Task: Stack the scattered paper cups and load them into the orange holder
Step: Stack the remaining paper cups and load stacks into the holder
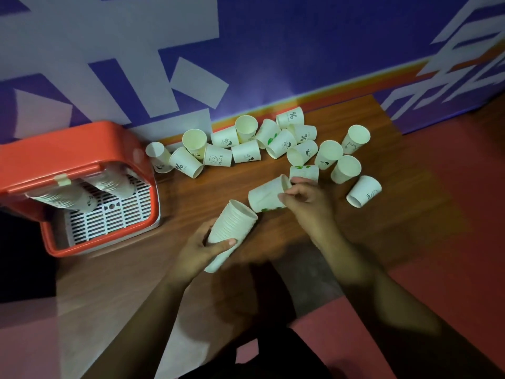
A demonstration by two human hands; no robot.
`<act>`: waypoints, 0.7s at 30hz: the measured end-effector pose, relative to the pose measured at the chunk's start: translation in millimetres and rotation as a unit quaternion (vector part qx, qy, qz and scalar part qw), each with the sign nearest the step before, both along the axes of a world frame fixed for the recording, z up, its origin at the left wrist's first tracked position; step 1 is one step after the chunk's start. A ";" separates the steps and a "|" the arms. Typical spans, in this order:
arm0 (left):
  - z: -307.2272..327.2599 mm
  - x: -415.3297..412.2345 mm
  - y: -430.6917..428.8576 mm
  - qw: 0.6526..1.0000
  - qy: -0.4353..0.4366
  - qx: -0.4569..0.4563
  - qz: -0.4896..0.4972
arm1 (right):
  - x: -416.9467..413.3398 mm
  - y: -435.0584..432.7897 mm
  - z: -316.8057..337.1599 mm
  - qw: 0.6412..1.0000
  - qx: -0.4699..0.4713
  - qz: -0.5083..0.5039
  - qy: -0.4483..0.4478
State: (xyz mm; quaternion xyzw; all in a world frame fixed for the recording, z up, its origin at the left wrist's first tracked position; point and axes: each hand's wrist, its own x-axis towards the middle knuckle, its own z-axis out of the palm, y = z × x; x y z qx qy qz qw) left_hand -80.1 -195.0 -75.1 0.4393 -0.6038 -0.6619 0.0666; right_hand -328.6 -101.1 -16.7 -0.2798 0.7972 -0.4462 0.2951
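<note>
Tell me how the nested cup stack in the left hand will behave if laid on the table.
Probably light: the left hand holds the stack alone. Likely stiffer than one cup, with many nested walls. Round and tapered, it may roll in a curve.

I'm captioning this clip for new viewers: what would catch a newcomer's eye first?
The loose cups strewn along the far edge of the table, by the wall. Nearer, the left hand holds a stack while the right hand grips one cup beside it. The orange holder stands at left, partly loaded.

Open strip of table point(207, 192) between orange holder point(54, 149) and scattered cups point(246, 154)
</note>
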 end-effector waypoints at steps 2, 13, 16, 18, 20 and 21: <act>2.7 17.2 -8.2 1.000 0.005 -0.007 -0.011 | 26.9 -10.8 12.8 0.996 0.006 0.072 -0.060; 5.1 150.9 -30.9 0.989 0.093 -0.018 0.114 | 189.8 -86.6 15.5 0.951 0.021 0.306 -0.042; 6.0 181.3 -38.6 0.976 0.116 -0.035 0.180 | 230.6 -110.2 18.3 0.952 0.009 0.274 -0.134; 6.8 198.1 -49.5 0.967 0.127 -0.043 0.214 | 253.4 -125.4 15.4 0.945 -0.001 0.268 -0.188; 5.9 214.6 -63.2 0.962 0.135 -0.058 0.229 | 274.2 -140.2 9.6 0.932 -0.015 0.297 -0.207; 5.7 222.7 -70.2 0.961 0.133 -0.067 0.232 | 283.2 -147.5 7.3 0.927 -0.021 0.311 -0.207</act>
